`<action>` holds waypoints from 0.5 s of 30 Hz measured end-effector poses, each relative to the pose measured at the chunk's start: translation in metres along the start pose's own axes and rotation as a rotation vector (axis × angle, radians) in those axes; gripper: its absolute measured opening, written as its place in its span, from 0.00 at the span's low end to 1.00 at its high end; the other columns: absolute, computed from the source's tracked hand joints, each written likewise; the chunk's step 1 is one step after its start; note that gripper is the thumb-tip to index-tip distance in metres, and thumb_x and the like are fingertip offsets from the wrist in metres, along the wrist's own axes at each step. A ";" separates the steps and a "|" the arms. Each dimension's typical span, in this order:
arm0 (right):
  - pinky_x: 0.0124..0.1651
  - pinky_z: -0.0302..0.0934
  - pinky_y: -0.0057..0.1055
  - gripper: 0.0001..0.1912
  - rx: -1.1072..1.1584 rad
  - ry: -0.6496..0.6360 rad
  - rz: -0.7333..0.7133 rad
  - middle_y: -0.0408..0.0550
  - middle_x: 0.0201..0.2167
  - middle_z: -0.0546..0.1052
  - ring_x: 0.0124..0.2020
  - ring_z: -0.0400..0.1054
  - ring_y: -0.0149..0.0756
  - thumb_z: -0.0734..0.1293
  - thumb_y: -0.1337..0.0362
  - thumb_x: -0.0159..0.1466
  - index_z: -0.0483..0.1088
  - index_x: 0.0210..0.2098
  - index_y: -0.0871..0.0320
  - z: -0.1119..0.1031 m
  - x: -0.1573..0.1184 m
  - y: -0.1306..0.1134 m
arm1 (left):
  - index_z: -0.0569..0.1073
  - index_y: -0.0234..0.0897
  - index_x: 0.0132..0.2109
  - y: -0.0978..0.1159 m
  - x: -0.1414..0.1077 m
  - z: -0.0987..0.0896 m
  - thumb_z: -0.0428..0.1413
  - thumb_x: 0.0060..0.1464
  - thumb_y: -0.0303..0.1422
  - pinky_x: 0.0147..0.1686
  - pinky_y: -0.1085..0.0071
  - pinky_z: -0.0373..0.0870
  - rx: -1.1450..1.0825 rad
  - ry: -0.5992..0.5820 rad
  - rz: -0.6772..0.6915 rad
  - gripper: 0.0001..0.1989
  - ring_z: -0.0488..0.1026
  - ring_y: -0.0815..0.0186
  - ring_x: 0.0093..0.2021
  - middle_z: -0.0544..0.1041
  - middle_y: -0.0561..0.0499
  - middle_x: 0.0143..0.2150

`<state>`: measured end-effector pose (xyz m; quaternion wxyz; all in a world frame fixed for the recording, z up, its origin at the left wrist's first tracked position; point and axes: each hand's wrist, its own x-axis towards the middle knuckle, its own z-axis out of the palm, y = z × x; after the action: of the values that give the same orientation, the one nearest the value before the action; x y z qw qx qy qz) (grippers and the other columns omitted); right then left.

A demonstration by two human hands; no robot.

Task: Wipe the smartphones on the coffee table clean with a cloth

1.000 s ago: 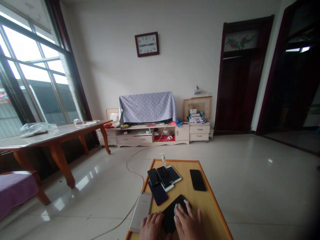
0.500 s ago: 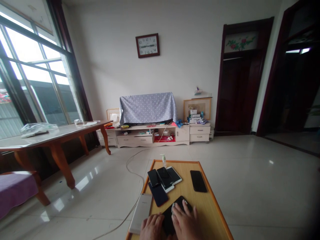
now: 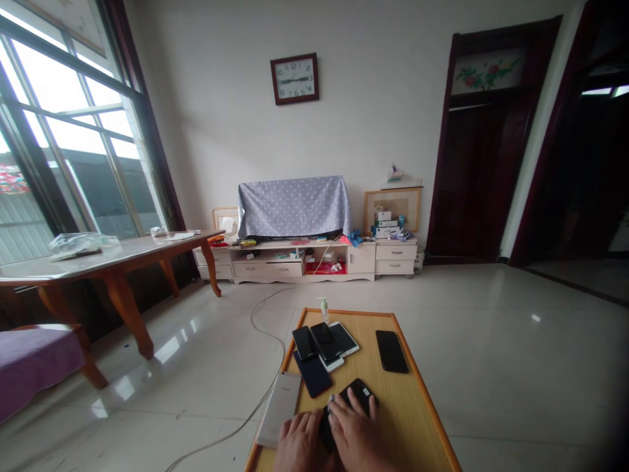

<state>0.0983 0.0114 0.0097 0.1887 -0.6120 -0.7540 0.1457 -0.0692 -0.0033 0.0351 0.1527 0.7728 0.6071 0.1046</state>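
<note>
A black phone [image 3: 364, 392] lies face down or in a dark case on the small wooden table, a pale label near its top corner. My right hand [image 3: 356, 429] rests over it with fingers spread; a small whitish bit shows at one fingertip, too small to name. Curled at the phone's left edge are the fingers of my left hand [image 3: 299, 436]; the thumb is hidden. Beside that hand lies a large silver-white tablet [image 3: 278, 410]. Further up are a dark blue phone [image 3: 313, 375], a black phone [image 3: 305, 343] and several other overlapping devices [image 3: 330, 342].
Another black phone [image 3: 392, 351] lies near the right rim of the wooden table [image 3: 422, 419]. A small pump bottle [image 3: 324, 309] stands at the far edge. A pale cable [image 3: 265, 393] runs over the floor at left. A TV cabinet [image 3: 268, 269] stands by the wall.
The view has shifted slightly. My right hand has slid down and left across the phone, uncovering its upper corner with the label. My left hand stays by the phone's edge.
</note>
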 end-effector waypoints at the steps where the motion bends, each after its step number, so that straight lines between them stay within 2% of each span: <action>1: 0.71 0.35 0.63 0.24 0.026 -0.026 -0.047 0.40 0.65 0.68 0.70 0.53 0.48 0.49 0.55 0.74 0.66 0.63 0.37 0.002 -0.002 -0.004 | 0.67 0.40 0.65 0.003 -0.001 -0.002 0.53 0.49 0.42 0.61 0.62 0.58 0.005 -0.004 -0.009 0.35 0.68 0.56 0.62 0.75 0.46 0.61; 4: 0.71 0.32 0.64 0.24 0.026 -0.028 -0.076 0.39 0.65 0.69 0.71 0.52 0.48 0.49 0.56 0.75 0.66 0.63 0.36 0.002 -0.002 -0.007 | 0.63 0.36 0.68 0.006 -0.001 -0.003 0.52 0.49 0.42 0.62 0.62 0.57 0.029 -0.009 -0.032 0.39 0.67 0.55 0.63 0.72 0.43 0.64; 8: 0.68 0.29 0.71 0.25 -0.079 0.062 0.095 0.42 0.66 0.67 0.72 0.49 0.55 0.49 0.52 0.74 0.67 0.63 0.42 -0.005 0.012 0.005 | 0.60 0.35 0.69 0.000 0.001 0.003 0.55 0.45 0.43 0.65 0.62 0.54 0.049 -0.012 -0.033 0.44 0.64 0.53 0.66 0.70 0.44 0.66; 10: 0.68 0.29 0.71 0.25 -0.089 0.074 0.120 0.43 0.65 0.68 0.71 0.49 0.56 0.49 0.52 0.74 0.67 0.63 0.43 -0.004 0.015 0.007 | 0.59 0.35 0.70 -0.002 0.002 0.005 0.55 0.45 0.42 0.65 0.62 0.53 0.052 -0.022 -0.037 0.45 0.64 0.53 0.66 0.69 0.44 0.66; 15: 0.70 0.28 0.66 0.23 0.038 -0.014 -0.087 0.39 0.64 0.69 0.71 0.52 0.49 0.50 0.57 0.74 0.67 0.62 0.37 0.011 0.006 -0.009 | 0.60 0.36 0.70 -0.001 0.001 0.003 0.52 0.49 0.42 0.63 0.61 0.56 0.038 -0.019 -0.019 0.41 0.66 0.54 0.64 0.67 0.43 0.68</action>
<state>0.0846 0.0156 0.0044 0.2010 -0.5739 -0.7784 0.1560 -0.0686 -0.0027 0.0325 0.1449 0.7708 0.6146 0.0843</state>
